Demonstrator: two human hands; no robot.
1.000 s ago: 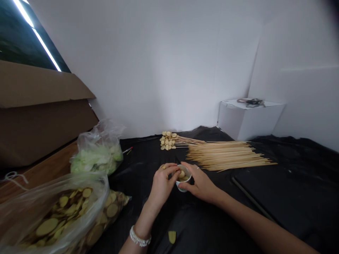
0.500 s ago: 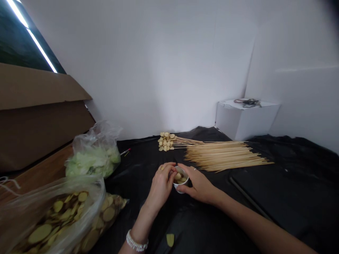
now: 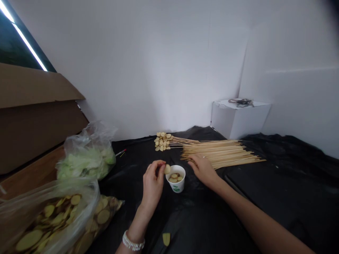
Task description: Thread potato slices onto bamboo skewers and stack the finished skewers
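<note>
My left hand (image 3: 153,181) pinches a round pale potato slice (image 3: 167,169) between thumb and fingers, just beside the rim of a white paper cup (image 3: 177,186). The cup stands upright, has a green print, and holds several more slices. My right hand (image 3: 202,169) is at the left ends of a spread of wooden skewers (image 3: 227,151), its bent fingers slightly apart over the nearest ones. Whether it touches one is hard to see. Behind the cup lies a cluster of skewered potato slices (image 3: 162,141), sticks pointing right.
An open plastic bag of potato slices (image 3: 60,215) sits at the near left, with a bag of pale green vegetable pieces (image 3: 87,160) behind it. A loose slice piece (image 3: 166,239) lies on the black covering. A pen (image 3: 121,152), cardboard box (image 3: 39,116) and white box (image 3: 238,118) stand around.
My right hand has let go of the cup and moved right to the skewers. My left hand has drawn back left from the cup with a potato slice in its fingers.
</note>
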